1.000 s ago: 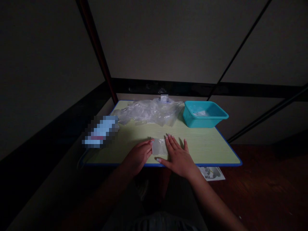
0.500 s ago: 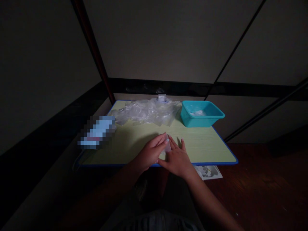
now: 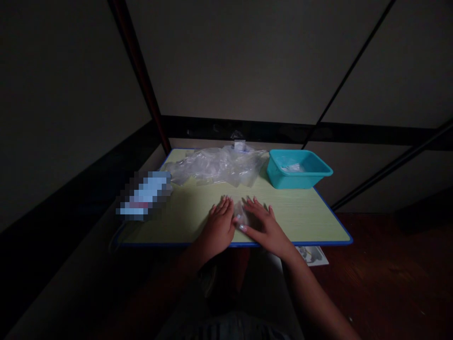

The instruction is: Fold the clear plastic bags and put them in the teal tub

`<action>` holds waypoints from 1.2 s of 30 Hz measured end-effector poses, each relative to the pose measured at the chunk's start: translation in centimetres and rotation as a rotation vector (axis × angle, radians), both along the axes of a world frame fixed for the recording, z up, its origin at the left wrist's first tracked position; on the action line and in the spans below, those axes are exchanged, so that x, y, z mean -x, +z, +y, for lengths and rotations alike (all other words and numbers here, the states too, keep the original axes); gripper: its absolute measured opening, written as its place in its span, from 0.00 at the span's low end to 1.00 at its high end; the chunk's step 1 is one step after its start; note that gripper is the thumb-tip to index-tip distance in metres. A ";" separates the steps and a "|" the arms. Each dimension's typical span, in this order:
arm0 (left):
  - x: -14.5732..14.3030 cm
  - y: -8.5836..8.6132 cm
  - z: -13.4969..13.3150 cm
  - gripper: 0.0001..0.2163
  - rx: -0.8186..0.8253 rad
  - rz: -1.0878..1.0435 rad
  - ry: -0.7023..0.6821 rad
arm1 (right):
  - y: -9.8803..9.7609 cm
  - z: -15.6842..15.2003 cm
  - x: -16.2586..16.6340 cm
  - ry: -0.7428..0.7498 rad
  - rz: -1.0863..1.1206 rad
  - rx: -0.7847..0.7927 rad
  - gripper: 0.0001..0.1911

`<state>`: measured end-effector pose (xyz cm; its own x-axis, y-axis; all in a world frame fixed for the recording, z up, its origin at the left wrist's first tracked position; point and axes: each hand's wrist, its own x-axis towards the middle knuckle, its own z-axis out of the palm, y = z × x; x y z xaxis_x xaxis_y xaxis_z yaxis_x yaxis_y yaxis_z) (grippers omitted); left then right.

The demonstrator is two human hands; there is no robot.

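Near the front edge of the table (image 3: 300, 217) lies a small clear plastic bag (image 3: 240, 213), between my two hands. My left hand (image 3: 220, 226) rests palm down on the bag's left side, fingers stretched forward and side by side, with the thumb at the bag. On the right, my right hand (image 3: 268, 229) has its fingers spread, and its thumb reaches over the lower part of the bag. What is inside the bag cannot be made out.
A crumpled heap of clear plastic bags (image 3: 215, 165) covers the table's back. A turquoise bin (image 3: 295, 182) with small pale packets (image 3: 293, 167) inside stands at the back right. A blurred-out bluish item (image 3: 145, 196) is at the left edge. Cabinet panels (image 3: 230, 61) rise behind.
My left hand has let go of the small bag it was pinching and now lies flat beside it. The bag lies lower, and my right hand has shifted slightly right, fingers spread.
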<state>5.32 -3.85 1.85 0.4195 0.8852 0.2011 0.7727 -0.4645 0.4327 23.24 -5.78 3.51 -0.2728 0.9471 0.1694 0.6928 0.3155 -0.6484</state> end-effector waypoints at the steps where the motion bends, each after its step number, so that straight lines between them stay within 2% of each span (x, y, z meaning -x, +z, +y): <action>1: -0.2 0.1 -0.1 0.23 0.002 0.007 0.014 | 0.0 0.2 0.0 -0.043 0.065 -0.010 0.25; 3: -0.6 0.2 -0.2 0.23 0.006 0.009 0.035 | -0.2 0.7 0.2 -0.107 0.169 -0.048 0.15; 6: -1.1 0.2 -0.2 0.24 0.013 -0.012 0.040 | -0.4 1.7 0.3 -0.120 0.236 -0.118 0.10; 13: -1.5 0.3 -0.5 0.28 0.026 -0.112 -0.045 | -0.6 2.9 -0.1 -0.071 0.256 -0.099 0.10; 17: -1.4 0.2 -0.6 0.29 0.006 -0.156 -0.089 | -0.6 3.1 -0.1 -0.052 0.279 -0.074 0.15; 20: -1.5 0.1 -0.6 0.26 -0.020 -0.138 -0.104 | -0.4 3.1 0.0 -0.034 0.283 -0.059 0.17; 24: -1.6 0.1 -0.5 0.25 -0.054 -0.109 -0.120 | -0.5 3.0 0.1 -0.031 0.259 -0.036 0.13; 28: -1.5 0.4 -0.7 0.28 -0.022 -0.105 -0.109 | -0.9 3.1 0.1 -0.061 0.224 -0.042 0.10; 32: -1.7 0.7 -1.0 0.34 -0.005 -0.073 -0.095 | -1.2 3.5 -0.1 -0.035 0.289 -0.033 0.11; 36: -2.3 0.7 -1.0 0.32 -0.025 -0.014 -0.080 | -1.2 4.0 -0.2 -0.012 0.338 0.032 0.11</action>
